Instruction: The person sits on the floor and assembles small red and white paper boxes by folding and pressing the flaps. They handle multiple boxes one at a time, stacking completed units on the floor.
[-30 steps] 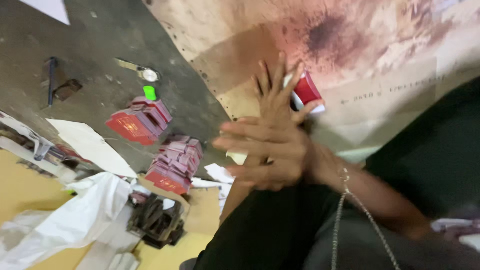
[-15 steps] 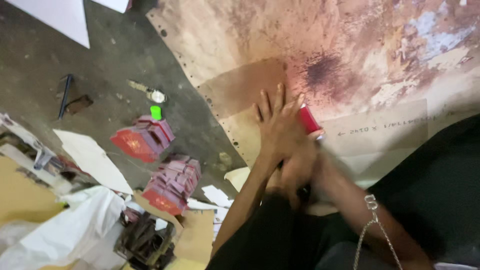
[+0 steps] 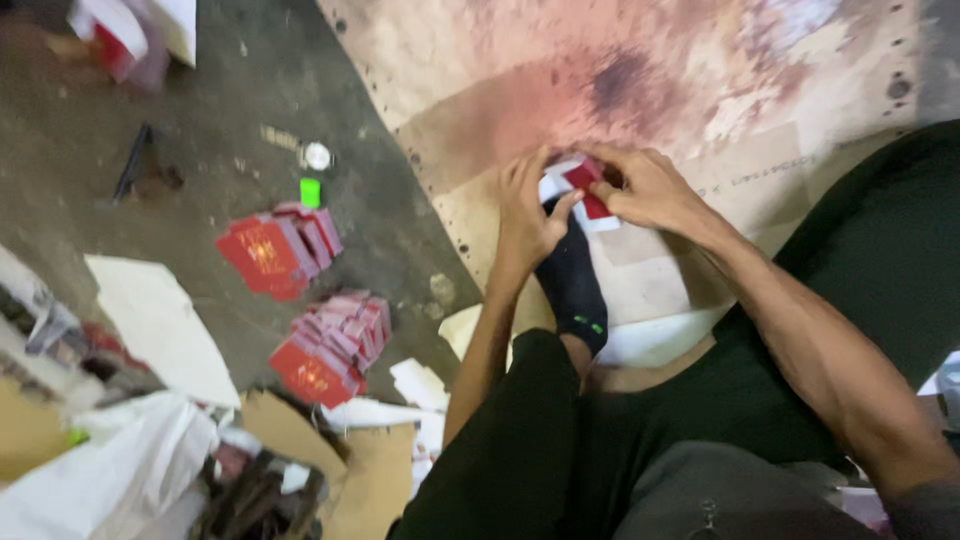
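A grey concrete floor (image 3: 400, 240) carries everything. A large stained cardboard sheet (image 3: 700, 90) covers its upper right part. Left of the sheet's edge lie two stacks of red packets (image 3: 275, 250) and (image 3: 335, 345), a small green piece (image 3: 311, 192) and a round white cap (image 3: 318, 156). A white paper sheet (image 3: 160, 325) lies further left; brown cardboard scraps (image 3: 350, 470) and white cloth (image 3: 110, 480) crowd the lower left corner.
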